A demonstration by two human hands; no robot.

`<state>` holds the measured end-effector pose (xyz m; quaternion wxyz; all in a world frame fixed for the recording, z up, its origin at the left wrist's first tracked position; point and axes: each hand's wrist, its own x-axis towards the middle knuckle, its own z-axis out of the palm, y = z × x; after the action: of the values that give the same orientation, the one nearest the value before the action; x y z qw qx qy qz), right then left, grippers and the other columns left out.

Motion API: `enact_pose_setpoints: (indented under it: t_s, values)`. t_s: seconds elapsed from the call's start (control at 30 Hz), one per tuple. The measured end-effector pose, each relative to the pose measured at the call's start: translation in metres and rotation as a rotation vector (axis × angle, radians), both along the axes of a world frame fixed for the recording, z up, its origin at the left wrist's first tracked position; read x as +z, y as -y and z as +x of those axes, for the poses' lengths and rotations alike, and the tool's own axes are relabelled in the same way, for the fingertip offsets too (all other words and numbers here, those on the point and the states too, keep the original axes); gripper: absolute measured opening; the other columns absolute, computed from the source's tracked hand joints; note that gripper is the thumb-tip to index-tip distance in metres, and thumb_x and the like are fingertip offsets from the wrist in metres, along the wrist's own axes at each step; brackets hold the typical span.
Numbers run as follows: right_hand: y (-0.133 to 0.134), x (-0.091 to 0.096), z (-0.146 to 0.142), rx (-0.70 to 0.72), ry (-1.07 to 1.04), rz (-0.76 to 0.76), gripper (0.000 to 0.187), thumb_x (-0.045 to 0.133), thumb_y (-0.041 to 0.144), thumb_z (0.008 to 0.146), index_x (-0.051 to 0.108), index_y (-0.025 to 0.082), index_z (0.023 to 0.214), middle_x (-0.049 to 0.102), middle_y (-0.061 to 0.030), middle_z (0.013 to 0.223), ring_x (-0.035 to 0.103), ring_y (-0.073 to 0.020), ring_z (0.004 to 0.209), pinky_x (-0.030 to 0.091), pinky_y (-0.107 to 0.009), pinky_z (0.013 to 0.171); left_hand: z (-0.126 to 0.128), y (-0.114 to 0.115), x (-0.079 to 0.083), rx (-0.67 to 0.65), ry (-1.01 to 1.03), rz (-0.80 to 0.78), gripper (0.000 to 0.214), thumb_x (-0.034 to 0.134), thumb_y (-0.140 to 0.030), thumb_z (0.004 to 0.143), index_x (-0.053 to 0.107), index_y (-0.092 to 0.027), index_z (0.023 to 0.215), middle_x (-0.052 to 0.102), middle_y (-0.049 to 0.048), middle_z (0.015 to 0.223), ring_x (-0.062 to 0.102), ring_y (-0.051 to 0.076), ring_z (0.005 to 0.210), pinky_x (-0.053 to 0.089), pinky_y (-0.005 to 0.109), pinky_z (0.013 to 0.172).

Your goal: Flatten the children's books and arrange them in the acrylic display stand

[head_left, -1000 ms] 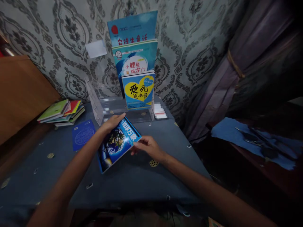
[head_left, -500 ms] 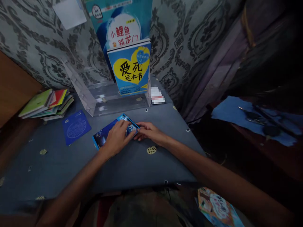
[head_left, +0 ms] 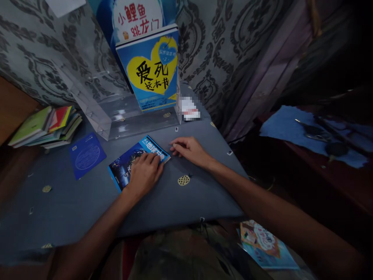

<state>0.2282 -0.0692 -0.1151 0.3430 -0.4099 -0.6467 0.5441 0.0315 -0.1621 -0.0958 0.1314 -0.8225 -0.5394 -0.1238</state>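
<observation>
A blue-covered book with pale Chinese lettering lies at a slant on the grey tablecloth. My left hand rests palm down on its cover, fingers spread and covering part of the picture. Just off the book's right corner is my right hand, with loosely bent fingers and nothing visible in them. Behind the book, a clear acrylic stand holds an upright blue book with a yellow heart. A taller teal book stands behind that one.
A thin dark-blue booklet lies left of the book, near a stack of books. A pixelated white item sits right of the stand. Below the table edge is a colourful book. Glasses lie on blue cloth at right.
My right hand has come away from the book's right edge. My left hand has slid slightly toward me on the cover, baring more lettering. The view has shifted a little.
</observation>
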Motion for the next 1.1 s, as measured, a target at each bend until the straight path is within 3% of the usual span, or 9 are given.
enact_pose_setpoints:
  t_s: [0.17,0.3,0.4,0.5,0.6,0.67,0.8,0.97,1.1]
  values:
    - [0.003,0.002,-0.001,0.002,-0.041,0.097,0.021,0.059,0.021,0.089,0.074,0.015,0.102,0.077,-0.0075,0.090,0.072,-0.0160,0.074,0.059,-0.030,0.073,0.002,0.000,0.003,-0.002,0.002,-0.020,0.023,0.049,-0.027,0.102,0.070,-0.019,0.096,0.076,0.0085,0.105,0.067,0.025,0.094,0.052,0.038,0.080]
    - [0.008,0.003,-0.003,0.020,-0.077,0.135,0.024,0.058,0.026,0.090,0.074,0.017,0.105,0.075,-0.0039,0.085,0.068,-0.0131,0.066,0.056,-0.026,0.065,0.005,0.002,0.002,0.016,0.011,-0.044,0.022,0.051,-0.028,0.101,0.071,-0.019,0.099,0.075,0.0091,0.108,0.067,0.025,0.098,0.053,0.038,0.082]
    - [0.014,0.005,-0.005,0.115,-0.027,0.167,0.029,0.053,0.027,0.092,0.074,0.017,0.110,0.073,-0.0015,0.078,0.064,-0.0121,0.061,0.051,-0.024,0.059,0.003,0.002,0.002,0.009,0.028,-0.061,0.023,0.051,-0.029,0.101,0.072,-0.020,0.105,0.075,0.0096,0.113,0.066,0.026,0.103,0.053,0.040,0.086]
    - [0.021,0.009,-0.006,0.203,0.122,0.283,0.028,0.055,0.026,0.092,0.076,0.018,0.109,0.070,0.0005,0.070,0.061,-0.0126,0.060,0.046,-0.024,0.059,-0.013,-0.001,0.005,0.024,0.074,-0.109,0.024,0.051,-0.033,0.101,0.072,-0.022,0.107,0.073,0.0102,0.118,0.065,0.028,0.108,0.052,0.044,0.090]
    - [0.025,0.013,-0.005,0.194,0.240,0.406,0.026,0.057,0.028,0.094,0.077,0.019,0.108,0.069,0.0007,0.067,0.059,-0.0133,0.061,0.042,-0.025,0.061,-0.043,-0.002,0.010,0.183,0.040,-0.095,0.028,0.050,-0.037,0.101,0.071,-0.022,0.110,0.069,0.0146,0.126,0.063,0.034,0.112,0.052,0.049,0.088]
    - [0.026,0.013,-0.005,0.193,0.266,0.444,0.028,0.056,0.029,0.096,0.077,0.019,0.111,0.073,-0.0014,0.074,0.061,-0.0146,0.065,0.044,-0.027,0.065,-0.064,0.001,0.013,0.289,0.000,-0.100,0.033,0.047,-0.039,0.102,0.067,-0.022,0.122,0.068,0.0157,0.125,0.065,0.034,0.105,0.054,0.047,0.081]
    - [0.014,0.006,-0.009,0.196,0.255,0.517,0.030,0.051,0.025,0.097,0.076,0.020,0.113,0.078,-0.0059,0.096,0.068,-0.0184,0.078,0.051,-0.031,0.076,-0.085,0.013,0.013,0.345,0.003,-0.131,0.037,0.045,-0.040,0.102,0.064,-0.022,0.129,0.069,0.0126,0.110,0.068,0.030,0.097,0.054,0.038,0.073]
    - [-0.020,-0.011,-0.029,0.220,0.253,0.620,0.029,0.053,0.020,0.095,0.073,0.019,0.116,0.070,-0.0130,0.131,0.064,-0.0267,0.122,0.049,-0.047,0.105,-0.074,0.014,0.006,0.393,-0.042,-0.097,0.037,0.046,-0.040,0.102,0.064,-0.017,0.126,0.066,0.0106,0.098,0.069,0.026,0.088,0.052,0.032,0.065]
    - [-0.038,-0.024,-0.039,0.220,0.295,0.639,0.029,0.054,0.016,0.095,0.071,0.018,0.118,0.065,-0.0149,0.138,0.058,-0.0268,0.133,0.045,-0.051,0.112,-0.064,0.010,0.006,0.399,-0.077,-0.047,0.035,0.046,-0.040,0.102,0.065,-0.017,0.120,0.065,0.0112,0.096,0.067,0.026,0.088,0.050,0.031,0.061]
